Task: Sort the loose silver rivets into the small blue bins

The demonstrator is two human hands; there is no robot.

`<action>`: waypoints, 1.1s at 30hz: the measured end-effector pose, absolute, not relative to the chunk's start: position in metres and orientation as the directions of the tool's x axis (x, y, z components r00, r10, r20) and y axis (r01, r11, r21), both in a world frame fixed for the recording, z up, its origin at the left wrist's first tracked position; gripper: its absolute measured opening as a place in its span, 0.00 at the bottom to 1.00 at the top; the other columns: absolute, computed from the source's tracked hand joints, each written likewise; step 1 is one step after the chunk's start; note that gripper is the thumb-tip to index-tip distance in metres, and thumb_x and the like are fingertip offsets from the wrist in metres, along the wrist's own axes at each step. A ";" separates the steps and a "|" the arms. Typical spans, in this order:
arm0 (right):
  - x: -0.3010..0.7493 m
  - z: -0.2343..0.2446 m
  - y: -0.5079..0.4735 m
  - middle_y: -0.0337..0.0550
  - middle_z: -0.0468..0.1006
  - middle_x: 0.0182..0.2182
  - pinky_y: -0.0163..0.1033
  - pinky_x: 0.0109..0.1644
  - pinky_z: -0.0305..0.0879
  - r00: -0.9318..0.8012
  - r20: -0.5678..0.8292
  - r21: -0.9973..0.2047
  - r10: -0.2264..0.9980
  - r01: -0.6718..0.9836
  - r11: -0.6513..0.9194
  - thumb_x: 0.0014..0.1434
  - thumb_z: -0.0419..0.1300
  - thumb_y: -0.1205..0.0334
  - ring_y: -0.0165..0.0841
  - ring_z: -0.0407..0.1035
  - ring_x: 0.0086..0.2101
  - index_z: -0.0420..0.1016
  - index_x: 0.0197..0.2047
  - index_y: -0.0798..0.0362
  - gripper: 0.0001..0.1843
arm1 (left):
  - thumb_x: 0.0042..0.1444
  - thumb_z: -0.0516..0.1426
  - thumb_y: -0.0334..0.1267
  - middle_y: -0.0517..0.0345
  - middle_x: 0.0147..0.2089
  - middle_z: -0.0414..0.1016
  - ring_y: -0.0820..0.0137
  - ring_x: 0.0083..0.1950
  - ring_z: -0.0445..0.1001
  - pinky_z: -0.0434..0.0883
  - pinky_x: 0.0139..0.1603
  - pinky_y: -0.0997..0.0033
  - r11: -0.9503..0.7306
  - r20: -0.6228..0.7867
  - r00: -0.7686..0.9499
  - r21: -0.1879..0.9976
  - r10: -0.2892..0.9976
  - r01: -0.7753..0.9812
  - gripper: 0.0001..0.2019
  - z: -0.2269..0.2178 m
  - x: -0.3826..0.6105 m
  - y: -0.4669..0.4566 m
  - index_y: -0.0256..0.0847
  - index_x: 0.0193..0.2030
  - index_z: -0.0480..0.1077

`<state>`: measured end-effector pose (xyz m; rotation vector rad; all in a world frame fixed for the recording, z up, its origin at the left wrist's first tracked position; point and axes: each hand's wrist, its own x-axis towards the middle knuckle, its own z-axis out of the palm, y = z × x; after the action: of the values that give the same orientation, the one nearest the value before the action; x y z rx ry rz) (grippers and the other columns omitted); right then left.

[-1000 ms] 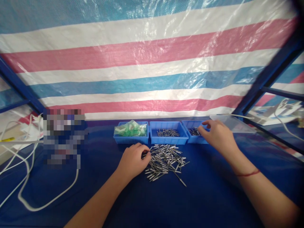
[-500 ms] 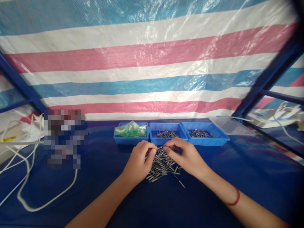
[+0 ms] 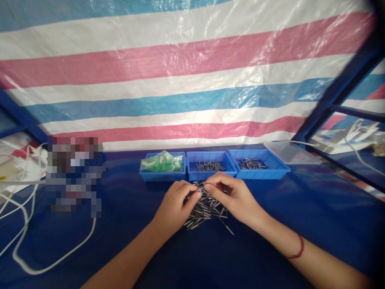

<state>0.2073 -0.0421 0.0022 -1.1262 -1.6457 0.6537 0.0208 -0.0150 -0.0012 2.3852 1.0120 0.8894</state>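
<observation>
Blue table (image 3: 120, 241) — rivets (image 3: 204, 210) under both hands' grip.

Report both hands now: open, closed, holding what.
Left hand: fingers curled, pinching at the pile of metal pins; what it grips cannot be told.
Right hand: fingertips pinched over the same pile; contents unclear.

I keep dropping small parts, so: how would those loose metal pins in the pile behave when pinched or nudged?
The metal pins look thin, straight and shiny, so probably stiff, light and somewhat slippery. Lying crisscrossed on the blue cloth, they would likely tangle and scatter or roll if pushed. Both the left hand and the right hand work with fingertips.
</observation>
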 end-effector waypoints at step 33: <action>0.262 0.009 -0.022 0.48 0.75 0.36 0.48 0.44 0.60 -0.154 0.554 -0.196 0.818 0.931 0.308 0.60 0.54 0.57 0.41 0.65 0.37 0.76 0.38 0.53 0.11 | 0.62 0.50 0.39 0.55 0.43 0.72 0.64 0.45 0.72 0.67 0.46 0.67 -0.520 0.117 0.517 0.372 0.848 0.769 0.12 0.003 0.002 0.008 0.45 0.41 0.75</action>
<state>0.2616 -0.0224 0.0093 -1.5459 -2.0064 -0.2567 0.0017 0.0081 0.0031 2.4875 1.3596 0.4141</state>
